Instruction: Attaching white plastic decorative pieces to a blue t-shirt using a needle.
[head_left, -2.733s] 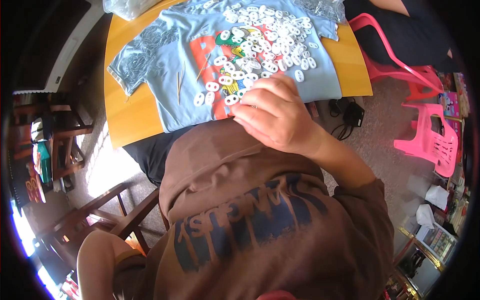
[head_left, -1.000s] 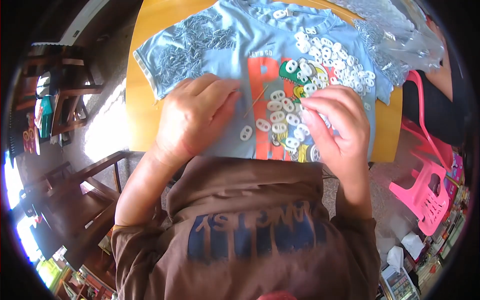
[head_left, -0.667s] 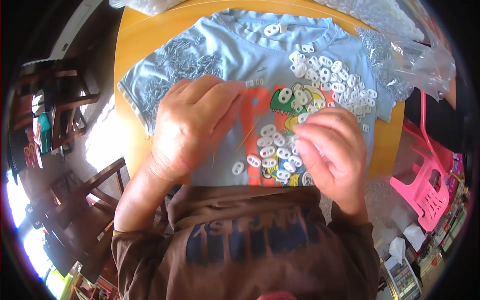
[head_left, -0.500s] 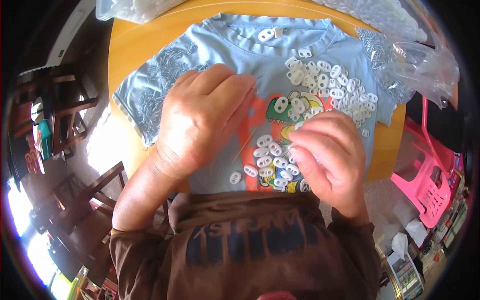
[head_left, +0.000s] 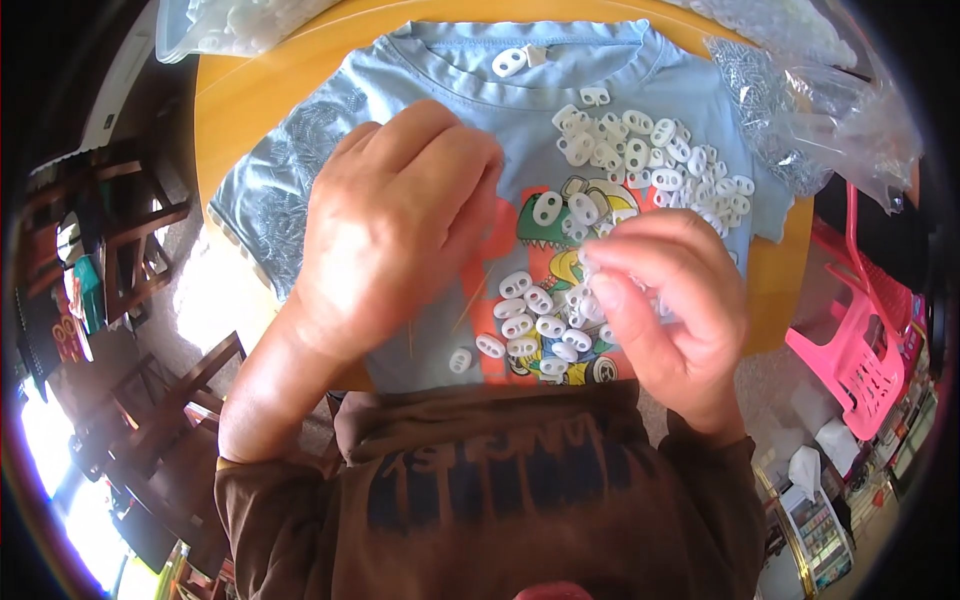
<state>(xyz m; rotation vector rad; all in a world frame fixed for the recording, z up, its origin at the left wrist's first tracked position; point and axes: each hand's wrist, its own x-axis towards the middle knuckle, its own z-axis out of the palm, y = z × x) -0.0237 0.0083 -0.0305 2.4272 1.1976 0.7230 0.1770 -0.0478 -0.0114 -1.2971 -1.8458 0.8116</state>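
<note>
My left hand (head_left: 395, 205) is curled over the left side of a light blue T-shirt (head_left: 455, 110), beside a pile of small metal springs (head_left: 290, 165). Its fingertips are hidden, so what they hold cannot be made out. My right hand (head_left: 675, 300) pinches a small white two-hole cord lock (head_left: 587, 258) between thumb and fingers, partly covered. Beneath and left of it lies a loose group of white cord locks (head_left: 516, 326). A larger heap of white cord lock pieces (head_left: 665, 160) spreads farther back. Thin wooden sticks (head_left: 470, 300) lie between my hands.
The shirt covers a wooden table (head_left: 225, 110). A clear plastic bag of springs (head_left: 770, 110) sits at the right, with a bag of white pieces (head_left: 790, 25) behind it. At the far left stands a translucent tub (head_left: 235, 25). A pink plastic chair (head_left: 860, 350) is beyond the table.
My left hand has drawn back slightly toward the left, its fingers now curled under. My right hand keeps its pinch near the same spot. The whole view has shifted a little.
</note>
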